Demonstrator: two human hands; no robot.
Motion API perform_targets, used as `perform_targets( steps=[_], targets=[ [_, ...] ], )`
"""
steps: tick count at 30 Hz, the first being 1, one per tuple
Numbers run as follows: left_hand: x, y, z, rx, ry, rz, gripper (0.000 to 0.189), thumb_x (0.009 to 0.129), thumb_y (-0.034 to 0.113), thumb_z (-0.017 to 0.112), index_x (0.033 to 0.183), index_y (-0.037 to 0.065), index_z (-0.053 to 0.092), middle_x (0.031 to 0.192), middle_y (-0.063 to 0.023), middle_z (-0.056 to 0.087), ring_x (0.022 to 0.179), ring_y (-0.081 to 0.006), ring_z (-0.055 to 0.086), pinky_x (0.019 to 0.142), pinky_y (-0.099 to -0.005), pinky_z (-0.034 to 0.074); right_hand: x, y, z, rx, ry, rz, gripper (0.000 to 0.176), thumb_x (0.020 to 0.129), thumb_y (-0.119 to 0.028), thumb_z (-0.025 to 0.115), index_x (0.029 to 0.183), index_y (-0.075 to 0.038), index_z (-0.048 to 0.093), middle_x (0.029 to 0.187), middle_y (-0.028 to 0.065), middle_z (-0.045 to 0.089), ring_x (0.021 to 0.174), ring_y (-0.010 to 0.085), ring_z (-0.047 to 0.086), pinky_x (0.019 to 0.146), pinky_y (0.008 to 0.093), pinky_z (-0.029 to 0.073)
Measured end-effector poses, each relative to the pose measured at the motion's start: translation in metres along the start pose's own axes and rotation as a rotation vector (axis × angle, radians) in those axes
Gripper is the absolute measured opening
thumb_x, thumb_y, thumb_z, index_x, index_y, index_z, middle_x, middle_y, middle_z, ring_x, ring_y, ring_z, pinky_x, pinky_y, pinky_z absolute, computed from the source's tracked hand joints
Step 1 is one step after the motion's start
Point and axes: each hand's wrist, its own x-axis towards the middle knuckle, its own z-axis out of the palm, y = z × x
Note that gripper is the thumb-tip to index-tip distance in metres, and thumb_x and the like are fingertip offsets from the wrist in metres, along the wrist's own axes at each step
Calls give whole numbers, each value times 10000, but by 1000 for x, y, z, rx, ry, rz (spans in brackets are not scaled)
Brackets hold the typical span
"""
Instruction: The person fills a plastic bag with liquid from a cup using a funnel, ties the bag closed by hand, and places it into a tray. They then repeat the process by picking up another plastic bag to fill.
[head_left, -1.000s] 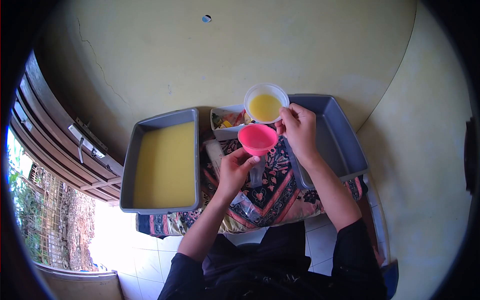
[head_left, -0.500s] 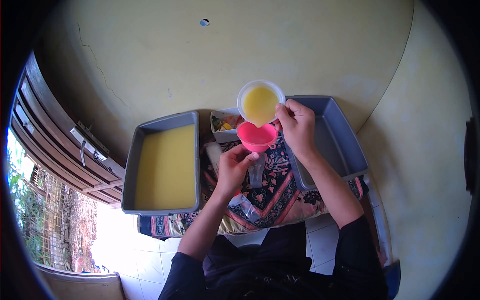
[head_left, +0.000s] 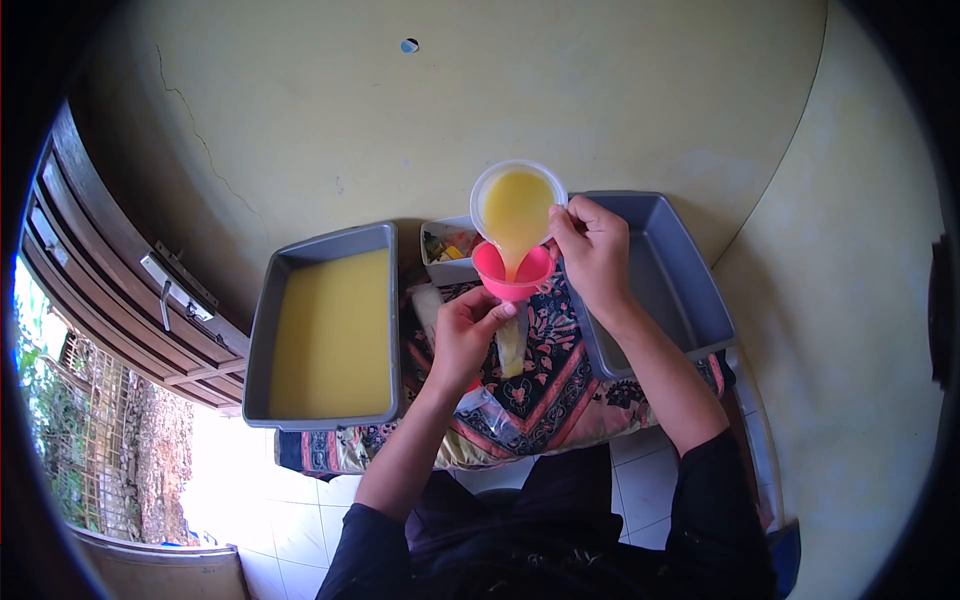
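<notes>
My right hand [head_left: 597, 250] grips a translucent plastic cup [head_left: 479, 208] by its right side. The cup is tilted, and yellow liquid [head_left: 520, 208] streams over its lip into a pink funnel [head_left: 512, 291]. My left hand [head_left: 466, 338] is closed around the lower part of that funnel, just under the cup. Below the funnel hangs a narrow clear plastic bag [head_left: 512, 352] with pale yellow liquid inside. My left fingers are at its top; how they pinch it is partly hidden.
A grey tray [head_left: 394, 330] full of yellow liquid stands on the left. Another grey tray [head_left: 690, 290] is on the right. Between them are a white box [head_left: 452, 271] of small items and a patterned cloth [head_left: 560, 400] with clear plastic bags [head_left: 492, 420]. A wall rises behind.
The cup has tipped further and liquid now pours into the funnel. The bag below, clear before, now has yellow liquid in it. Both hands have barely moved.
</notes>
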Motion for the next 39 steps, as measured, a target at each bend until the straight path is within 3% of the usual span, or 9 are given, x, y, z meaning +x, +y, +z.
perform_targets(
  steps=[6,11,15,18,20,39],
  targets=[
    [-1,2,-1,-2,15,-8,235,865,95,680,1051,-45,646,948,-47,679,879,-103,604,835,-263,462,1,-3,3,39,-14,16,298,915,-76,580,648,19,487,536,12,511,510,26,466,467,219,367],
    [-1,3,-4,1,22,6,235,863,78,682,1061,-43,647,948,-36,679,869,-78,600,812,-243,470,4,-17,4,165,-12,206,298,944,-111,552,662,-19,516,595,24,563,487,55,509,443,202,367],
    [-2,5,-5,-3,25,4,239,862,84,684,1061,-43,646,947,-38,680,867,-78,599,809,-242,469,4,-13,5,160,-12,204,301,941,-125,555,660,-26,513,595,24,563,483,56,508,433,204,353],
    [-2,5,-6,24,34,18,240,863,93,685,1059,-41,647,948,-39,679,869,-78,598,812,-243,466,3,-12,6,185,-5,189,297,941,-120,555,661,-27,514,594,22,562,486,56,511,430,206,350],
    [-1,5,-7,28,31,26,243,863,99,688,1057,-40,647,951,-39,678,872,-79,596,818,-244,462,4,-13,6,186,-3,191,299,942,-104,545,667,12,533,567,38,567,473,62,511,448,215,407],
    [-3,8,-7,23,24,25,225,870,93,679,1048,-40,648,936,-28,673,857,-76,585,821,-248,459,0,-10,8,60,-9,-41,299,937,-75,559,663,6,472,555,11,528,506,37,492,468,210,390]
  ],
)
